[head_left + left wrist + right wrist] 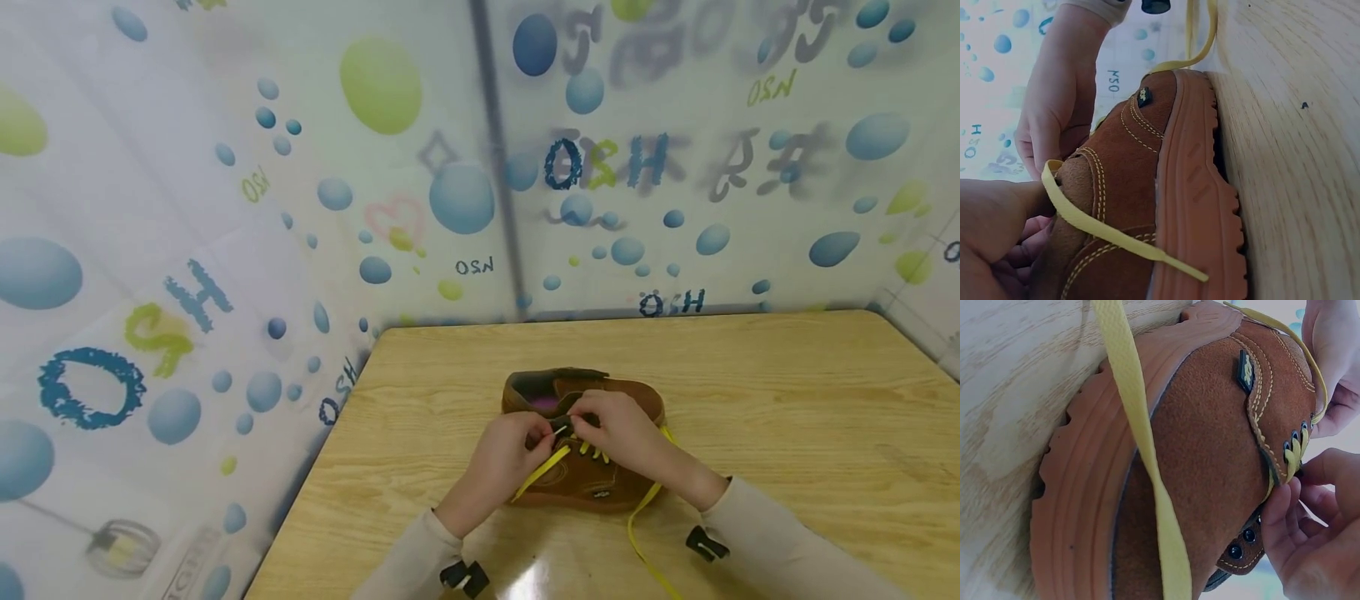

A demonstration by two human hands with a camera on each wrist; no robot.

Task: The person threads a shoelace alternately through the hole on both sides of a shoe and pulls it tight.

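Observation:
A brown suede shoe (622, 475) with yellow stitching rests on the table, its toe to the right. My left hand (513, 454) pinches at the upper eyelets, with a short pale tip of shoelace showing by its fingertips in the head view. Close against it, my right hand (622, 429) pinches with thumb and finger at the laced edge; fingers partly hide what it grips. One yellow shoelace (1104, 231) end hangs from an eyelet over the shoe's near side. Black-ringed eyelets show on the far flap (1244, 550) in the right wrist view.
Another length of yellow lace (636, 542) trails past the toe toward the table's front edge. The wooden table (810, 400) stands against a patterned curtain (660, 250). A dark strap buckle hangs at each cuff.

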